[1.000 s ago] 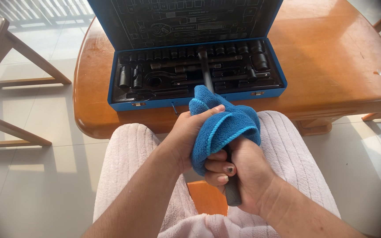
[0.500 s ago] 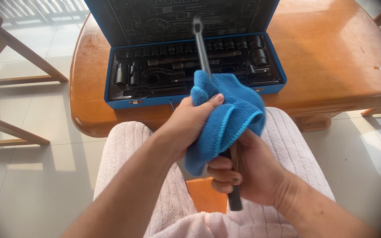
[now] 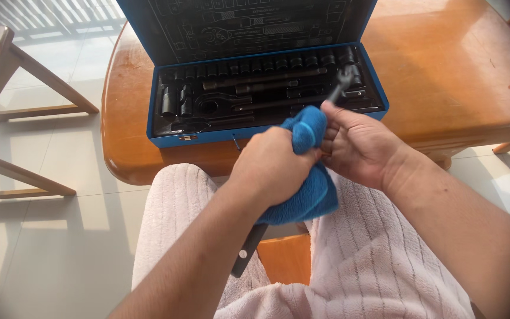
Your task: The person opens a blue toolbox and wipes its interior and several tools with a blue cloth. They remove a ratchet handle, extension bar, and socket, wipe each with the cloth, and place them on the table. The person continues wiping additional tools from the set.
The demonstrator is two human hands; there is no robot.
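My left hand (image 3: 273, 165) is closed around a blue cloth (image 3: 305, 183) that wraps the middle of a long dark metal bar (image 3: 244, 255). The bar runs slanted, its grip end low over my lap and its head (image 3: 339, 82) up near the tool case. My right hand (image 3: 358, 142) grips the bar's upper part just below the head, fingers touching the cloth. Both hands are above my knees, which are covered in pale pink ribbed fabric (image 3: 379, 254).
An open blue tool case (image 3: 267, 94) with several black sockets and bars lies on a round-cornered wooden table (image 3: 444, 77). An orange seat (image 3: 284, 260) shows between my knees. A wooden chair frame (image 3: 13, 118) stands left on the pale tiled floor.
The bar has swung from nearly upright to slanted, its grip end now lower left. My right hand moved from the grip end up to the head end; my left hand slid the cloth down.
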